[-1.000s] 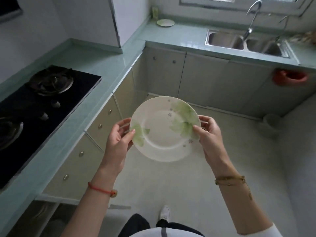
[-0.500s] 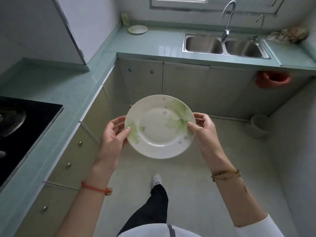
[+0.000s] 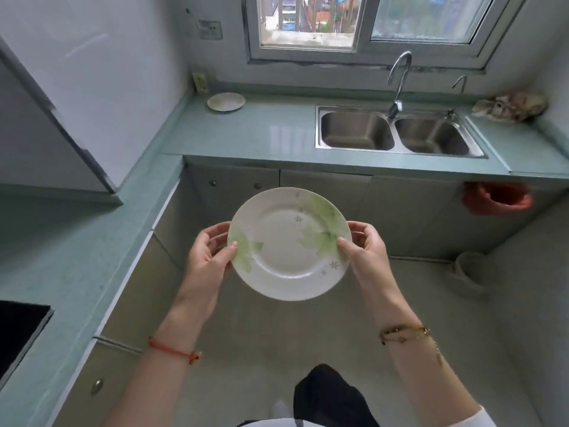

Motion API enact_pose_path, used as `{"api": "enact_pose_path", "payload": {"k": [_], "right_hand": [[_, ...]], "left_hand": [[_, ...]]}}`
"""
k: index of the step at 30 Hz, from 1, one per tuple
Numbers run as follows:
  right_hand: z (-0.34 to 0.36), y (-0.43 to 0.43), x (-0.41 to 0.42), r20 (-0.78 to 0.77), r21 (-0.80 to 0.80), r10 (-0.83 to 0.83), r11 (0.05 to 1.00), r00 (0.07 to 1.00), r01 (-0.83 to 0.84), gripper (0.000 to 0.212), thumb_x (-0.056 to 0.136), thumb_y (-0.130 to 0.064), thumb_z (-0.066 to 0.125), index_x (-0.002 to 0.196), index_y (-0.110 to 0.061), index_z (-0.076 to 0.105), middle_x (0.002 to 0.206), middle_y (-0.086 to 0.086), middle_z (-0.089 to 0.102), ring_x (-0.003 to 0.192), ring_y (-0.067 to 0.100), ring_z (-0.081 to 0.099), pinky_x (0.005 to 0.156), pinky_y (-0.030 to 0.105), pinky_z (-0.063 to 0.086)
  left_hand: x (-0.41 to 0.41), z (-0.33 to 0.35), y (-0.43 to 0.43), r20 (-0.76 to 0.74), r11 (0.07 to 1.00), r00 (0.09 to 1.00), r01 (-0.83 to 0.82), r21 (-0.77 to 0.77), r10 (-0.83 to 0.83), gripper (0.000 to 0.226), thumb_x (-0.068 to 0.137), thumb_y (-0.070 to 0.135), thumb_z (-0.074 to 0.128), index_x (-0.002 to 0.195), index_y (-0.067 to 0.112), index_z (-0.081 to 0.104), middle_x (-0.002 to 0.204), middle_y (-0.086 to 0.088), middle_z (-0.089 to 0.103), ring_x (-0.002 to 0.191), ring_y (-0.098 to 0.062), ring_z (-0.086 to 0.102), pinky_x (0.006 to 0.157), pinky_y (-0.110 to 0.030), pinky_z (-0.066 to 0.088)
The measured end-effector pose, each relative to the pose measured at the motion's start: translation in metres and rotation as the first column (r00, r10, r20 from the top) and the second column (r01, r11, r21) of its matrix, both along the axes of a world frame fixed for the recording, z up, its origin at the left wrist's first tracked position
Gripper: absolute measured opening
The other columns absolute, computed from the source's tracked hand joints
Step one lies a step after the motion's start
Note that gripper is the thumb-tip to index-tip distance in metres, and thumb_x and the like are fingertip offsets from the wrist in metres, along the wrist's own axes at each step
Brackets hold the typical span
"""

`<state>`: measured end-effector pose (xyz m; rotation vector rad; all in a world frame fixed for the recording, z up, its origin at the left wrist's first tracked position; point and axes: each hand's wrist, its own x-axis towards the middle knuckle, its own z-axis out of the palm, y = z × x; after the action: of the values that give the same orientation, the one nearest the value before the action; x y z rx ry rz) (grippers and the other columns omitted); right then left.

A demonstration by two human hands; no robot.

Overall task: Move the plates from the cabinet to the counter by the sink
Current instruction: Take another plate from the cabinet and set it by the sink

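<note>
A white plate with green leaf prints (image 3: 288, 245) is held level in front of me over the floor. My left hand (image 3: 209, 257) grips its left rim, thumb on top. My right hand (image 3: 365, 249) grips its right rim the same way. A second, similar plate (image 3: 226, 101) lies on the pale green counter (image 3: 261, 134) in the far left corner, left of the double steel sink (image 3: 397, 131). The plate I hold is still short of the counter's front edge.
A tall tap (image 3: 398, 78) stands behind the sink under a window. A red bag (image 3: 497, 198) hangs on the cabinet front at right, with a small bin (image 3: 471, 272) below. A black hob (image 3: 18, 331) sits at left. A crumpled cloth (image 3: 511, 106) lies right of the sink.
I have walked and turned toward the sink counter, which is now straight ahead and closer. The hob has slid out to the left. Both hands keep the same hold on the plate.
</note>
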<state>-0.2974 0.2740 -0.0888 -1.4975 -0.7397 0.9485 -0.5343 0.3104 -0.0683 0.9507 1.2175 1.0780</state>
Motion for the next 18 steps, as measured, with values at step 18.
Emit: {"api": "enact_pose_path", "payload": {"k": [18], "right_hand": [[0.001,0.370,0.123,-0.024,-0.038,0.142,0.989,0.990,-0.143,0.025,0.091,-0.008,0.059,0.112,-0.021,0.054,0.104,0.002,0.065,0.096,0.015,0.064,0.073,0.027,0.053]], "left_hand": [[0.121,-0.018,0.345,-0.027,0.994,0.994,-0.110,0.009,0.110,0.044,0.088,-0.006,0.064,0.126,0.014,0.055,0.122,-0.010,0.066,0.118,-0.026,0.063,0.105,-0.046,0.049]]}}
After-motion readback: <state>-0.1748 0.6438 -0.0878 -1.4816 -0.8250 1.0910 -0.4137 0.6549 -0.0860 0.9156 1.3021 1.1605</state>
